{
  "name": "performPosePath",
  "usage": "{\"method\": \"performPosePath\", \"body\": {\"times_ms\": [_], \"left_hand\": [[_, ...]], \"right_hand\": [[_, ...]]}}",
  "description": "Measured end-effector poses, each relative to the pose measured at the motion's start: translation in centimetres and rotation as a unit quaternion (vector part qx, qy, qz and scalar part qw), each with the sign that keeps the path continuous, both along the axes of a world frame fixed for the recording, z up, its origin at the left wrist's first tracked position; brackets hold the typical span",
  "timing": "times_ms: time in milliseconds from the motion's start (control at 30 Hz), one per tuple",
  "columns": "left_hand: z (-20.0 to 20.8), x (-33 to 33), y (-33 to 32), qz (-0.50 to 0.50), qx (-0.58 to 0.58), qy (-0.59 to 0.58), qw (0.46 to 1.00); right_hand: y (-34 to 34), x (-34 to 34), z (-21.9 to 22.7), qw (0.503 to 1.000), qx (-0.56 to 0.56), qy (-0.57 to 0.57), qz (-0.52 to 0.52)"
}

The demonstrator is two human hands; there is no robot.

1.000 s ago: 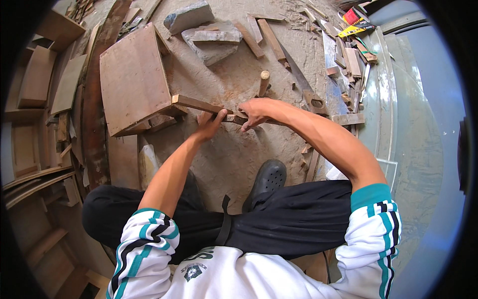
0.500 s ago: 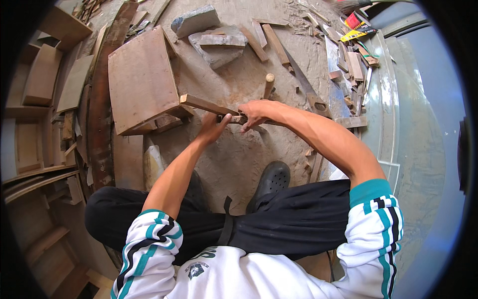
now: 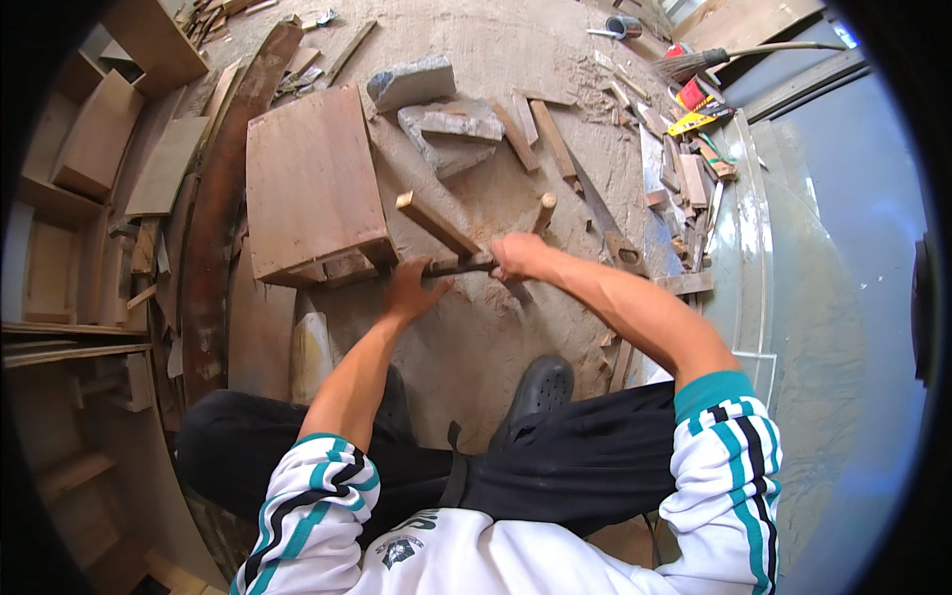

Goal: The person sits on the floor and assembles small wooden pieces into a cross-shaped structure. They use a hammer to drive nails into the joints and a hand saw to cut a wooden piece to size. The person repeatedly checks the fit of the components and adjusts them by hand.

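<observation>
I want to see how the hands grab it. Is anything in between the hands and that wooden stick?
Nothing visible is. The left hand and right hand both already grip a dark tool lying against the wooden stick.

It was a woodworking shop: sawdust covered the bare floor point(image 3: 496, 327), brown wooden offcuts point(image 3: 540, 134) lay scattered about, and rough timber boards point(image 3: 164, 164) leaned alongside.

dark tool point(image 3: 458, 267) partly hidden by both hands
</observation>
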State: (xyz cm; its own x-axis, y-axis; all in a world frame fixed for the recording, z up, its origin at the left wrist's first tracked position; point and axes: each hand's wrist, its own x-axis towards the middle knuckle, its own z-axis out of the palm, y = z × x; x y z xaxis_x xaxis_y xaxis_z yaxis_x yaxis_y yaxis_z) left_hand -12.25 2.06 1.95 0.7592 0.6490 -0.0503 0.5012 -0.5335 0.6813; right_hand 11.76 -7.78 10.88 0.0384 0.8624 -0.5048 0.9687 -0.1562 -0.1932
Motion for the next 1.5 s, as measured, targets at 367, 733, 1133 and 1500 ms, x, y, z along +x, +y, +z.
{"method": "performPosePath", "body": {"times_ms": [367,733,1133,1500], "left_hand": [[2.8,4.0,-3.9,0.009,-0.091,-0.114,0.989],[0.8,4.7,-3.4,0.028,-0.121,-0.117,0.985],[0.9,7.0,-3.4,-0.075,-0.137,-0.083,0.984],[-1.3,7.7,-2.7,-0.090,-0.140,-0.016,0.986]], "right_hand": [[-3.3,-3.0,0.6,0.991,0.128,-0.027,0.033],[-2.7,-2.7,0.8,0.996,0.062,-0.040,0.056],[-5.1,-4.2,0.3,0.998,0.043,-0.029,-0.045],[-5.1,-4.1,0.9,0.996,0.042,-0.016,-0.082]]}}
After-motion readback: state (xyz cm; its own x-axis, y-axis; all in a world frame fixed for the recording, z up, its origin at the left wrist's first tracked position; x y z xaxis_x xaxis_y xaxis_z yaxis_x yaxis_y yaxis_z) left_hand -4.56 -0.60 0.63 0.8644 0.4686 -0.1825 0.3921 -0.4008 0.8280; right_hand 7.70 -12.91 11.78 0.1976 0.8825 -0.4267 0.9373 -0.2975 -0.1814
